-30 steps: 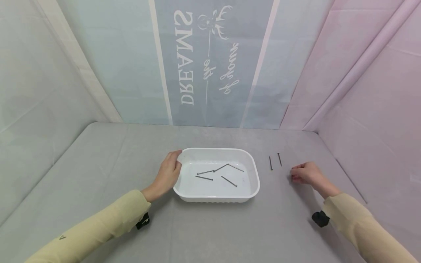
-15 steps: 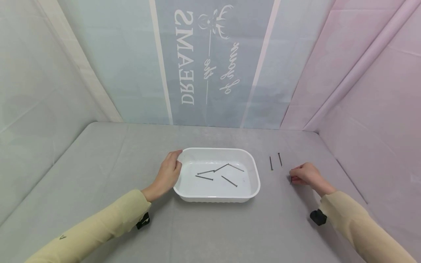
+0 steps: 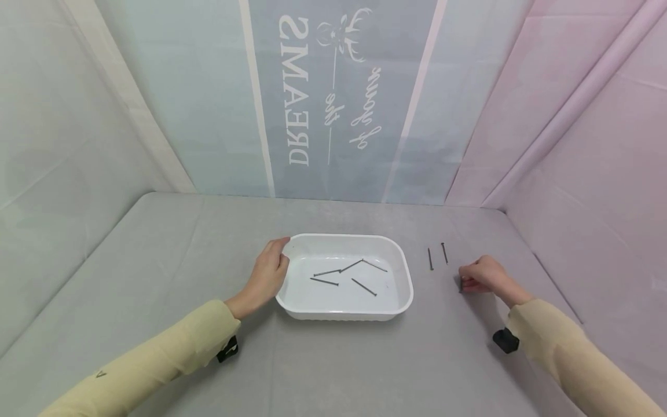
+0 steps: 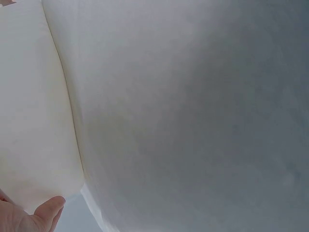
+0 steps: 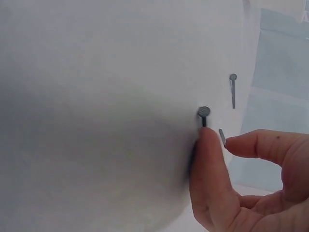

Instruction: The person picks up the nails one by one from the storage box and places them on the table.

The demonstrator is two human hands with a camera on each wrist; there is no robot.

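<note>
A white plastic tray point(image 3: 341, 316) stands on the grey cloth with several steel nails point(image 3: 363, 286) lying loose inside. My left hand point(image 3: 263, 278) holds the tray's left rim; in the left wrist view, one of its fingers point(image 4: 50, 210) shows at the white side. My right hand point(image 3: 487, 274) is low over the cloth, right of the tray, fingers bent at a nail point(image 5: 204, 112). That nail's head pokes out past one fingertip, and the rest is hidden. Thumb and finger stand apart in the right wrist view, so whether the nail is pinched is unclear.
Two more nails, a left one point(image 3: 430, 259) and a right one point(image 3: 444, 253), lie on the cloth between tray and right hand. A printed fabric wall point(image 3: 339, 116) rises at the back, and fabric walls close both sides. Black wrist devices sit under both sleeves.
My right hand has shifted very slightly left, staying low at the nail. The left hand keeps its place on the tray, and the nails inside it have not moved.
</note>
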